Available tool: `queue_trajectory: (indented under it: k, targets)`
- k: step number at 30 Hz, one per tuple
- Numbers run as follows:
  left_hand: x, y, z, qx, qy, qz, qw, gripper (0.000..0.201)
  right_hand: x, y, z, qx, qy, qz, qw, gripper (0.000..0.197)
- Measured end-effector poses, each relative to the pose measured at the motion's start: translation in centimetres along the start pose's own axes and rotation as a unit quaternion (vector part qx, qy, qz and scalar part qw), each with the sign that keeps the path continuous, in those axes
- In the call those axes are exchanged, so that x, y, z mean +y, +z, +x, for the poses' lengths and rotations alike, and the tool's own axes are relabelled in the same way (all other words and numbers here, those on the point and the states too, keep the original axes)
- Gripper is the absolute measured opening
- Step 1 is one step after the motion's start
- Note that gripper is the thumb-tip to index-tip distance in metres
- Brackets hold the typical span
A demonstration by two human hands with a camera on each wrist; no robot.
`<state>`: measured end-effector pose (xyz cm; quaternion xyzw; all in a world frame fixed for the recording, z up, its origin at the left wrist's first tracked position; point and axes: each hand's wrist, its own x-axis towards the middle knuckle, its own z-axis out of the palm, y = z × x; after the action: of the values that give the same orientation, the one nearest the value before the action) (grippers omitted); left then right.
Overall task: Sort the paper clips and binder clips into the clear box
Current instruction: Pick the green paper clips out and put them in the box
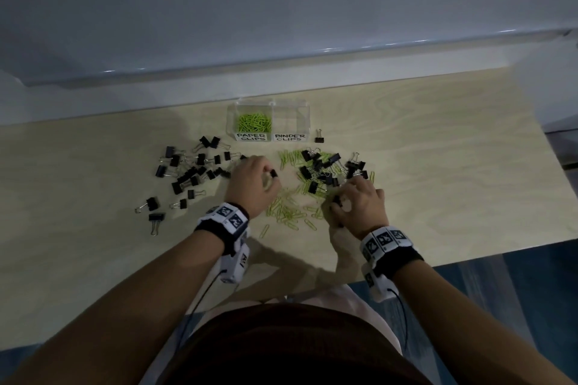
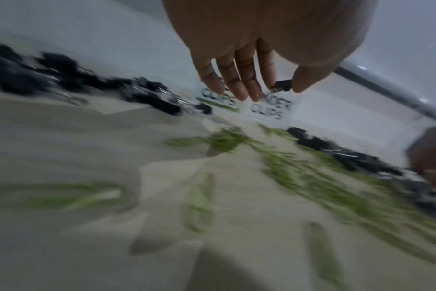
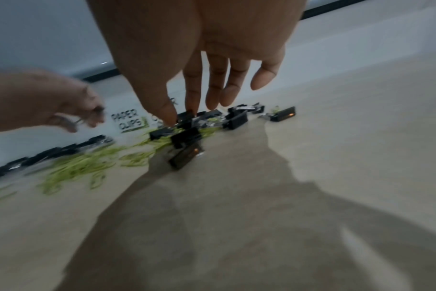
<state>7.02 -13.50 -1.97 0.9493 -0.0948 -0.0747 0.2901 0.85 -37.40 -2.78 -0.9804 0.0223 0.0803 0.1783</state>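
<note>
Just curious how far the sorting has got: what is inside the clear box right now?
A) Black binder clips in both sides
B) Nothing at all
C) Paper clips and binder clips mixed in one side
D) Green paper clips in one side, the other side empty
D: in the clear box, green paper clips fill the side labelled PAPER CLIPS, while the BINDER CLIPS side looks empty.

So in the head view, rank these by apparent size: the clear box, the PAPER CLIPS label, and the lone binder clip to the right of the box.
1. clear box
2. PAPER CLIPS label
3. lone binder clip
</note>
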Motion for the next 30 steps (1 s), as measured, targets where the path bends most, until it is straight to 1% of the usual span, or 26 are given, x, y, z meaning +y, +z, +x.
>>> queue_trajectory:
  k: [3, 4, 6, 8, 10, 12, 14, 16, 18, 20, 21, 23, 26, 28, 29, 30]
  targets:
    - [-3.7, -2.0, 0.6, -0.002, -0.034, 0.076, 0.997, 0.021, 1.6, -0.6, 0.0, 0.026, 0.049, 0.005, 0.998, 0.029]
    - [-4.6, -2.4, 0.7, -0.010, -0.032, 0.095, 0.995, 0.024, 1.9, -0.7, -0.1, 0.032, 0.046, 0.008, 0.998, 0.029]
    - [-5.2, -3.0, 0.4, -0.036, -0.014, 0.092, 0.995, 0.032, 1.9, -0.6, -0.4, 0.035, 0.002, 0.045, 0.998, 0.029]
    - [-5.3, -3.6, -0.6, -0.080, 0.011, 0.064, 0.995, 0.044, 1.2, -0.4, -1.0, 0.000, -0.050, 0.088, 0.995, 0.032]
    - [-5.8, -4.2, -2.3, -0.145, 0.012, 0.053, 0.988, 0.060, 0.2, 0.2, -1.8, -0.038, -0.089, 0.093, 0.991, 0.032]
    - [-6.9, -4.7, -4.1, -0.190, 0.005, 0.063, 0.980, 0.070, -0.7, 1.3, -2.5, -0.073, -0.095, 0.087, 0.989, 0.036]
    - [-8.3, -5.0, -5.7, -0.206, -0.019, 0.053, 0.977, 0.073, -1.5, 2.1, -2.6, -0.097, -0.083, 0.086, 0.988, 0.042]
    - [-9.3, -5.0, -6.8, -0.213, -0.049, 0.040, 0.975, 0.071, -2.3, 2.3, -2.0, -0.119, -0.064, 0.084, 0.987, 0.042]
    - [-9.6, -4.6, -7.2, -0.205, -0.064, 0.026, 0.976, 0.064, -3.4, 2.2, -1.2, -0.132, -0.057, 0.082, 0.986, 0.035]
    - [-9.1, -4.0, -6.9, -0.174, -0.068, -0.005, 0.982, 0.055, -4.8, 2.3, -0.2, -0.134, -0.076, 0.099, 0.983, 0.026]
    - [-8.8, -3.6, -6.5, -0.155, -0.072, -0.022, 0.985, 0.053, -5.6, 2.4, 0.4, -0.129, -0.088, 0.105, 0.982, 0.025]
    - [-7.8, -2.8, -5.4, -0.122, -0.090, -0.047, 0.987, 0.051, -7.4, 2.4, 1.7, -0.134, -0.095, 0.090, 0.982, 0.029]
    - [-6.1, -1.7, -3.8, -0.087, -0.084, -0.072, 0.990, 0.047, -9.0, 2.3, 3.0, -0.151, -0.090, 0.090, 0.980, 0.034]
    - [-5.3, -1.6, -3.0, -0.093, -0.066, -0.075, 0.991, 0.054, -9.4, 2.1, 3.2, -0.145, -0.098, 0.112, 0.978, 0.042]
    - [-5.0, -1.7, -2.7, -0.111, -0.054, -0.063, 0.990, 0.063, -9.5, 2.1, 3.2, -0.153, -0.098, 0.105, 0.978, 0.051]
    - [-4.9, -1.8, -2.5, -0.138, -0.039, -0.040, 0.989, 0.077, -9.6, 2.0, 3.0, -0.168, -0.097, 0.079, 0.978, 0.064]
